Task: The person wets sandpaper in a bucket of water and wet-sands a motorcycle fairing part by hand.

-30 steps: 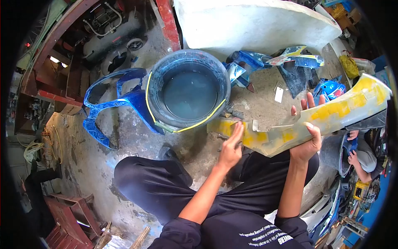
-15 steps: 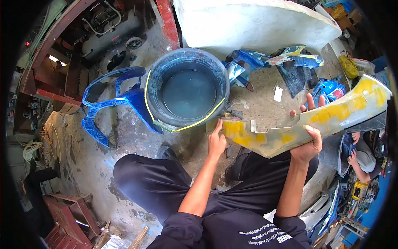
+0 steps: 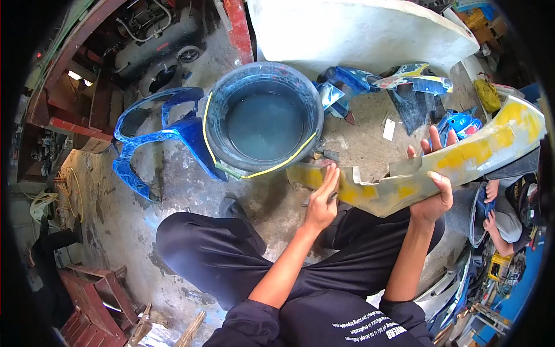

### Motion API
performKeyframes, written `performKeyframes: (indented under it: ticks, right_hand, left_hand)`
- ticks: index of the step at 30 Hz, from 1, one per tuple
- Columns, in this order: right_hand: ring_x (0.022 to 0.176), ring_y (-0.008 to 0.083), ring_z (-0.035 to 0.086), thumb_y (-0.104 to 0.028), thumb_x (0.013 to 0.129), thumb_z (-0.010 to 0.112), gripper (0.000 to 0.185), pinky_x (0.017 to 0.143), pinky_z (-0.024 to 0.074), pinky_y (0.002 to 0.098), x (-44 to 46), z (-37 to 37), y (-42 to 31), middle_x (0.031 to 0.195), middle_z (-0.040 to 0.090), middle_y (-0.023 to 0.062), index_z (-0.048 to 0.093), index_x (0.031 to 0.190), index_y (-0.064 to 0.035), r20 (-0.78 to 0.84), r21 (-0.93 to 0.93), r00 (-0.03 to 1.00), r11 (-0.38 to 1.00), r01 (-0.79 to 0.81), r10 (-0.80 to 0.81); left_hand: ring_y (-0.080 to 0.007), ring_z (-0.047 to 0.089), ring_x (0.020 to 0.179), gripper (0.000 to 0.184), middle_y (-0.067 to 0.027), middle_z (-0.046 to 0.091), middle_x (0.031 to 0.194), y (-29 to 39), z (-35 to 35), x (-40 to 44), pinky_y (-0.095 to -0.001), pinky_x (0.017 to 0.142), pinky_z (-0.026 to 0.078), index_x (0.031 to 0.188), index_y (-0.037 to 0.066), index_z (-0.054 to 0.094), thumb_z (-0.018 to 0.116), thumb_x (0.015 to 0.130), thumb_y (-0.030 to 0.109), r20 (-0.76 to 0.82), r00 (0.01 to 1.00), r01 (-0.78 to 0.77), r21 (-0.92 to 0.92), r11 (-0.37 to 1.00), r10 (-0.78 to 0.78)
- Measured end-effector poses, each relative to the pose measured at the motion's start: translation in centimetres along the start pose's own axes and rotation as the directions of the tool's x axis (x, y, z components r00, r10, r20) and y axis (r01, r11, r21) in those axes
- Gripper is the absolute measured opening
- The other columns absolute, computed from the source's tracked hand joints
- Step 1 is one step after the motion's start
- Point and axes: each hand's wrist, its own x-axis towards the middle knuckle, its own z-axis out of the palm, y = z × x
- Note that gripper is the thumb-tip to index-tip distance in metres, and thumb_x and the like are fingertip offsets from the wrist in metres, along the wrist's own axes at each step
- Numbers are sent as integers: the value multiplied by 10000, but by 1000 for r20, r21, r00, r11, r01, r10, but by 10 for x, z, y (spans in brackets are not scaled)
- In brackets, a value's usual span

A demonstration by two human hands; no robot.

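Observation:
A long curved fairing panel point(image 3: 399, 191), grey and white with yellow patches, is held at a slant above my knees. My right hand point(image 3: 430, 199) grips its middle, thumb on the near face and fingertips showing past the far edge. Toward the narrow left end, my left hand point(image 3: 324, 202) rests with straight fingers lying flat against the panel. A small dark spot shows at its fingers; what it is I cannot make out. Beyond that end stands a black bucket point(image 3: 315, 124) of cloudy water with a yellow handle.
A blue fairing frame point(image 3: 185, 136) lies left of the bucket. Blue body parts point(image 3: 352, 81) lie at the back right, by a large white panel point(image 3: 358, 29). At far right, another person's hands point(image 3: 491, 220) are near a dark bucket. A red wooden stool point(image 3: 92, 301) stands at lower left.
My left hand has slid right along the panel, from its tip to farther in, and its fingers have straightened. The panel has tilted slightly; my right hand keeps its grip.

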Motion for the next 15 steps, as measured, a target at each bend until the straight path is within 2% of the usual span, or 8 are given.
performKeyframes:
  ticks: [3,4,6,8,10,12,14,15]
  right_hand:
    - [1384,287,509,-144,773,580,947,1181,390,556,2,0,-2,1605,403,222,227,1651,-113,74,5,997,1000,-18,17]
    - [1386,289,506,-148,785,576,936,1180,389,560,2,0,-2,1607,399,224,226,1652,-114,74,4,997,1000,-17,17]
    - [1389,292,502,-151,797,573,924,1180,387,563,2,2,-2,1609,394,226,224,1652,-116,75,4,997,1000,-17,17]
    - [1345,308,526,-185,775,588,930,1159,404,548,0,6,-1,1575,414,277,256,1637,-78,-11,-24,1000,1000,-13,13]
    - [1323,297,531,-183,785,585,918,1152,414,536,1,6,0,1574,416,273,259,1636,-78,-11,-27,1000,1000,-9,8]
    - [1301,286,537,-182,794,583,906,1145,424,524,1,5,0,1574,417,269,262,1635,-79,-11,-36,1000,999,1,-1]
    - [1253,262,544,-177,805,579,889,1127,446,499,1,6,-2,1572,421,260,266,1632,-79,-11,-17,1000,1000,1,-1]
    - [1253,262,544,-177,805,579,889,1127,446,499,2,5,-2,1572,421,260,266,1632,-79,-8,-18,1000,1000,5,-5]
  left_hand:
    - [-299,363,1523,806,-206,417,1614,-30,-4,-4,-390,1254,291,1544,14,463,420,764,-181,-43,999,-1,64,998,4]
    - [-288,364,1524,806,-197,416,1617,-56,-9,-8,-385,1254,291,1547,16,458,419,767,-181,-111,958,267,1,964,-265]
    - [-276,365,1524,806,-189,415,1620,-62,-12,-6,-380,1255,290,1551,19,453,417,770,-181,-162,842,510,-79,857,-515]
    - [-261,376,1518,805,-175,412,1626,-56,-6,-10,-372,1250,300,1554,19,445,415,774,-178,-194,907,369,-63,927,-374]
    - [-290,359,1523,787,-191,404,1623,-14,7,-7,-371,1264,271,1552,30,453,423,791,-167,-100,993,66,49,997,-61]
    - [-319,321,1536,817,-232,373,1626,-4,10,-6,-388,1279,249,1546,6,446,443,752,-187,-28,1000,-10,21,1000,10]
    - [-290,372,1516,792,-202,410,1618,-36,6,-8,-365,1254,290,1558,46,450,423,794,-161,-133,987,104,71,992,-94]
    - [-275,388,1509,812,-198,410,1621,-61,0,-12,-349,1243,308,1568,50,435,413,786,-166,-165,942,295,-4,956,-291]
